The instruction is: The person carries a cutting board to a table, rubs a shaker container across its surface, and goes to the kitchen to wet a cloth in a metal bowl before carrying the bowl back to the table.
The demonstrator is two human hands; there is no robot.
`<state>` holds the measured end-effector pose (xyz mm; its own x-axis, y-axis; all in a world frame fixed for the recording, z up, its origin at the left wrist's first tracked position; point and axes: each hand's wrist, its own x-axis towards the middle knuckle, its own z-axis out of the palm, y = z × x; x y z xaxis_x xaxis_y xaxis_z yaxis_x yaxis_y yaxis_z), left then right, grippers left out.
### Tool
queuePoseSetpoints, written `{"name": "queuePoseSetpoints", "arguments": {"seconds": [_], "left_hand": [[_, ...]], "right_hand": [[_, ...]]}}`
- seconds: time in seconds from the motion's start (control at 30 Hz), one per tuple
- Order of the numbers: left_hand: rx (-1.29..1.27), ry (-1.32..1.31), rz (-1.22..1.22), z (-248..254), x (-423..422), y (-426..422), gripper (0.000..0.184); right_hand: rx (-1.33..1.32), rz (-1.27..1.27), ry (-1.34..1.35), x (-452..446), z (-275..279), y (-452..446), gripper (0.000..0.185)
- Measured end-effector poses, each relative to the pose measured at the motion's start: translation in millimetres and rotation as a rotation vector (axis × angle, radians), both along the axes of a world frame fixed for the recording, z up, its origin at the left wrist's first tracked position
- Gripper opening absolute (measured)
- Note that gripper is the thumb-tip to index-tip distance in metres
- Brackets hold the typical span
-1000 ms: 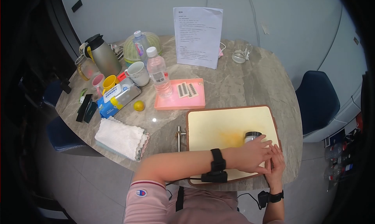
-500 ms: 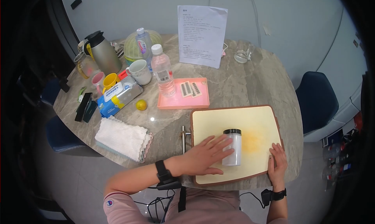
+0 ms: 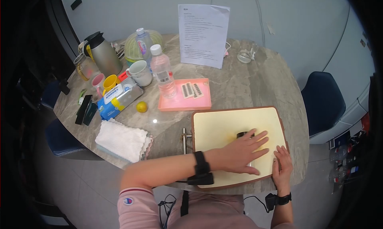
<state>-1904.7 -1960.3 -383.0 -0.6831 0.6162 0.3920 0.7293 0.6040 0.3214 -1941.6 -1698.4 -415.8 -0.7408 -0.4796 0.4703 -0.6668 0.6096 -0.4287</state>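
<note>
The left hand (image 3: pixel 239 155) is spread flat over a black-lidded jar (image 3: pixel 241 134), which lies on its side on a cream board (image 3: pixel 219 121) with brown edge. The grip of this hand is wide open: the fingers are apart and straight, and they are not closed around anything. Most of the jar is hidden below the palm; only its lid end, pointing to the far side, shows well. Whether the palm presses on the jar, I cannot tell.

The right hand (image 3: pixel 283 167) rests at the right edge of the board, its fingers together and pointing away from the body. I cannot tell if its grip has hold of this edge or only touches it. A black band (image 3: pixel 202 165) is on the left wrist.

The board lies at the near side of the tabletop (image 3: pixel 239 89), and a metal handle (image 3: pixel 184 142) is at its left side. Beyond the board is a pink tray (image 3: pixel 179 105), in which a clear bottle (image 3: pixel 162 75) stands upright, beside two small cards (image 3: pixel 187 91). To the left of the tray are a small yellow fruit (image 3: pixel 141 106), a pack of wipes (image 3: pixel 119 100) and a folded white cloth (image 3: pixel 119 138). Farther back, a printed sheet (image 3: pixel 203 35) stands upright.
</note>
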Motion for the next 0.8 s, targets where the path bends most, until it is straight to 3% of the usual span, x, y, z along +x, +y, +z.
{"name": "queuePoseSetpoints", "arguments": {"seconds": [0.13,0.37,0.63,0.73,0.8], "left_hand": [[0.053,-0.032,-0.039,-0.3,-30.4,44.2,0.084],[0.097,-0.063,-0.093,-8.3,-55.7,89.5,0.079],[0.118,-0.029,-0.086,-4.0,-38.9,61.6,0.07],[-0.09,-0.108,-0.078,2.1,-24.4,34.9,0.075],[-0.091,-0.103,-0.032,6.3,-9.7,17.6,0.073]], "right_hand": [[0.014,0.012,0.005,-2.8,-6.4,5.0,0.032],[0.011,0.008,-0.091,-3.8,-9.4,8.6,0.039],[0.021,0.017,-0.038,-2.5,-2.6,3.6,0.031],[0.024,0.019,-0.001,-0.2,-1.3,2.9,0.028],[0.001,0.011,-0.012,1.0,-0.2,1.1,0.027]]}}
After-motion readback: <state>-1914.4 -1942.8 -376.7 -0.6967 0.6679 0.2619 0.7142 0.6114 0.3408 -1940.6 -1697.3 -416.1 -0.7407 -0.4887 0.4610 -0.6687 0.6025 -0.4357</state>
